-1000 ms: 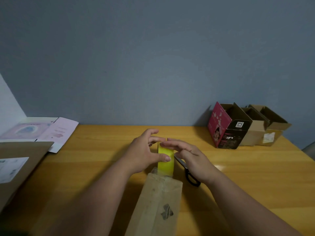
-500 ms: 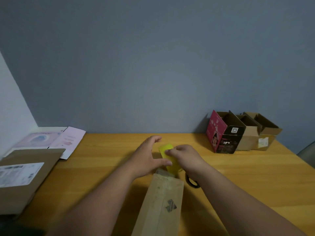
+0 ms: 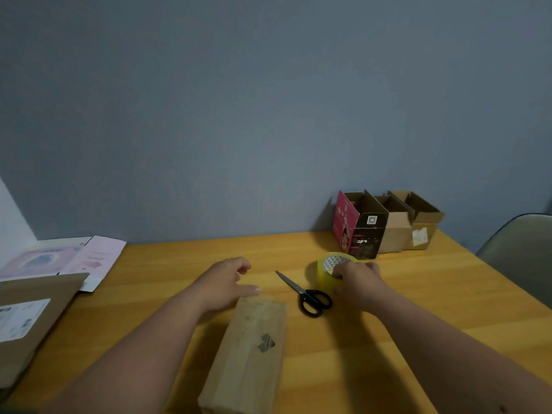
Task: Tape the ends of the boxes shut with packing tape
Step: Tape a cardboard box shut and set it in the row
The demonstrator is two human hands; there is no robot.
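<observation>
- Long brown cardboard box [image 3: 249, 351]: lies near centre on our wooden table [image 3: 418, 309].
- Our left hand [image 3: 222, 283]: fingers loosely spread, empty, thumb just beside the box's far end.
- Our right hand [image 3: 360, 283]: curled around the yellow packing tape roll [image 3: 328, 268], right of the box.
- Black scissors [image 3: 307, 292]: between box and roll.
- Three open boxes [image 3: 385, 227]: far right.

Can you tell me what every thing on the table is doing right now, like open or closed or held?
long brown box: lying flat, far end closed
tape roll: held by right hand
left hand: open, empty
scissors: closed, lying flat
three boxes: upright, tops open
</observation>
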